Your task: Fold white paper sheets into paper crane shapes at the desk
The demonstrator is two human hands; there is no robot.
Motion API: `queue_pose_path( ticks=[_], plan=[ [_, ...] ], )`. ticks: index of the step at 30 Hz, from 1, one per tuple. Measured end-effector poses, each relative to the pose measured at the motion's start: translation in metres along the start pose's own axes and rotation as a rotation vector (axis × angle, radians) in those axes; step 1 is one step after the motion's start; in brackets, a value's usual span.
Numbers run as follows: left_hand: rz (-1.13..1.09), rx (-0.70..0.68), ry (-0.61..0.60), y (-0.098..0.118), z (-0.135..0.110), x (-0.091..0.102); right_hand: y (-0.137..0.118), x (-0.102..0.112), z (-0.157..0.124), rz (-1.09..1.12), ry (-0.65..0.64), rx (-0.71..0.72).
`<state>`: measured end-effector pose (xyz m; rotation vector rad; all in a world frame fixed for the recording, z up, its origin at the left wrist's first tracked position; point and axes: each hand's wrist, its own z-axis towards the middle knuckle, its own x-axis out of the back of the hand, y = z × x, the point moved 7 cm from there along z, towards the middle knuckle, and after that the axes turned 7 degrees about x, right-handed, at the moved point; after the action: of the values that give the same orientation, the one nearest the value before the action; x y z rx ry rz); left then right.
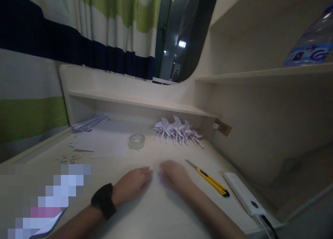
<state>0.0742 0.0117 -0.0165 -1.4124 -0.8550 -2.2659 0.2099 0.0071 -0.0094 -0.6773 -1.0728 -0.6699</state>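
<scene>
My left hand [132,184], with a black watch [104,201] on its wrist, rests on the pale desk [156,211] with its fingers curled down and pressed together. My right hand [174,175] lies just right of it, almost fingertip to fingertip, and is smeared by motion. Whatever is between the fingertips is too small or too pale to make out. A yellow utility knife [209,179] with its blade out lies just right of my right hand. A clear tape roll [136,141] sits behind the hands.
A pile of folded white paper shapes [178,131] lies under the low shelf [135,101]. White sheets [104,143], paper strips [88,124] and scraps [69,158] lie at left. A white power bank [244,194] with a cable sits at right. A water bottle [312,41] stands on the upper shelf.
</scene>
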Motion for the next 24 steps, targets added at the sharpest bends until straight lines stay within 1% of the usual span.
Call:
queue_pose_path(
  ticks=[2, 3, 5, 8, 10, 12, 15, 18, 21, 24],
  plan=[
    [0.033, 0.003, 0.016, 0.005, -0.014, -0.007, -0.03, -0.009, -0.018, -0.067, -0.046, 0.126],
    [0.045, 0.016, 0.028, 0.006, -0.021, -0.011, -0.04, -0.015, -0.026, -0.07, -0.077, 0.145],
    [0.101, 0.062, 0.063, 0.009, -0.033, -0.02, -0.05, -0.024, -0.037, -0.08, -0.136, 0.118],
    [0.337, 0.178, 0.137, 0.015, -0.046, -0.034, -0.055, -0.03, -0.04, -0.088, -0.183, 0.074],
    [0.383, 0.194, 0.145, 0.023, -0.051, -0.042, -0.055, -0.028, -0.038, -0.095, -0.174, 0.064],
    [0.43, 0.182, 0.156, 0.03, -0.055, -0.045, -0.054, -0.027, -0.037, -0.097, -0.159, 0.059],
    [0.488, 0.127, 0.194, 0.036, -0.059, -0.04, -0.048, -0.028, -0.038, -0.089, -0.155, 0.054],
    [0.446, 0.072, 0.215, 0.038, -0.065, -0.033, -0.04, -0.025, -0.042, -0.091, -0.139, 0.037],
    [0.387, 0.076, 0.221, 0.038, -0.068, -0.027, -0.029, -0.02, -0.044, -0.127, -0.127, 0.004],
    [0.374, 0.097, 0.2, 0.039, -0.066, -0.025, -0.017, -0.015, -0.044, -0.182, -0.149, -0.038]
  ],
)
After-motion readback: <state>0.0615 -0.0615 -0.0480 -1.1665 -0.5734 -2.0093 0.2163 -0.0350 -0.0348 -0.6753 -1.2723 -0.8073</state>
